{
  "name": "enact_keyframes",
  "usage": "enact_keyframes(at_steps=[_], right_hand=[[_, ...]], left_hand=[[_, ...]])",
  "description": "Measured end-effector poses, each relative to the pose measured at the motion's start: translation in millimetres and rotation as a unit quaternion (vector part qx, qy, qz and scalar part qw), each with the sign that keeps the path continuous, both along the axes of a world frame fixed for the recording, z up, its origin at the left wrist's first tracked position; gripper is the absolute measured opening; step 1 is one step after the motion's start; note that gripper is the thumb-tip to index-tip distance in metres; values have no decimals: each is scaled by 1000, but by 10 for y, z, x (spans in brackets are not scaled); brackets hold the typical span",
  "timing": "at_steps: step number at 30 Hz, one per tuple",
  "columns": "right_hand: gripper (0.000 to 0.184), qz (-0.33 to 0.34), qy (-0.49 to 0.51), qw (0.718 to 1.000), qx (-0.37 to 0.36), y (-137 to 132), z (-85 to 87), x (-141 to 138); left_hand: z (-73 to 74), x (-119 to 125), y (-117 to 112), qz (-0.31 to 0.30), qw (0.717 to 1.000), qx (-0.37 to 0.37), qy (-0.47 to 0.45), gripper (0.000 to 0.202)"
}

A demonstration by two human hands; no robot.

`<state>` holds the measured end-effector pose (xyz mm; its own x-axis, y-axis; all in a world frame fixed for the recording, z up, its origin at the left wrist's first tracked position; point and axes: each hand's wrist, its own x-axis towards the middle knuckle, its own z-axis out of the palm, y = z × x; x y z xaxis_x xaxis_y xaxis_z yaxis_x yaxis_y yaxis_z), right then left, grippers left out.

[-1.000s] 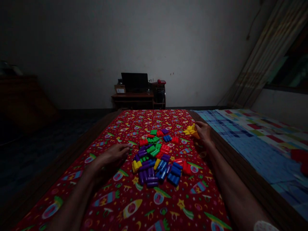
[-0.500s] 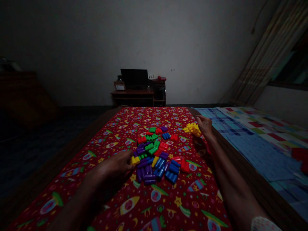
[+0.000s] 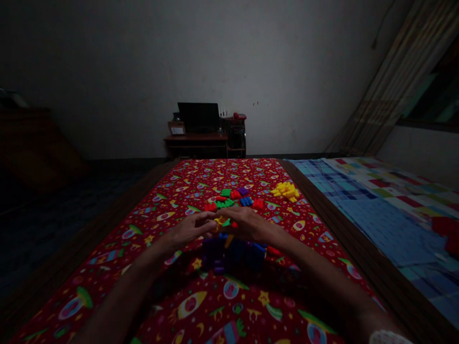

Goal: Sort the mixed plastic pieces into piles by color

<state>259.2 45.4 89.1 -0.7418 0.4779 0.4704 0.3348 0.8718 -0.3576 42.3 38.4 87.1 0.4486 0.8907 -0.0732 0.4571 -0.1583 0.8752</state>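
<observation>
My left hand and my right hand lie palm down close together over the middle of a pile of plastic building blocks, fingertips nearly meeting. A few yellow and red blocks show between them. Purple and blue blocks sit in shadow below my hands. Beyond them lies a loose group of green, red and blue blocks. A yellow block cluster rests farther right, apart from both hands. Everything lies on a red printed bedsheet.
A dark wooden bed edge runs along the sheet's right side, beyond which lies a checkered blue quilt with a red object. A desk with a monitor stands against the far wall.
My right hand has left the yellow cluster and moved left to the pile. My left hand has moved right, so both now meet over the blocks.
</observation>
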Motion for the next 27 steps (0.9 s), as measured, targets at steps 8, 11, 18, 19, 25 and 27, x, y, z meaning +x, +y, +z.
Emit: enact_keyframes(at_steps=[8,11,18,19,25,27], right_hand=[[19,-424,-175,888,-16,515,85,815],[23,-506,-237,827,-60,621,-8,1109],[26,-478,-159,864,-2,521,40,967],[25,-437,-144,888,-1,465,63,851],[12,-64,-93,989,-94,81,29,196],[15,-24,-69,993,-89,21,-9,107]], left_hand=[[-64,-4,64,80,986,135,54,50],[-74,84,5,60,964,237,106,35],[-367,332,-220,-40,929,309,199,26],[-416,362,-239,-37,926,314,206,26],[-431,416,-137,55,957,253,135,20],[-376,394,-73,123,964,213,98,22]])
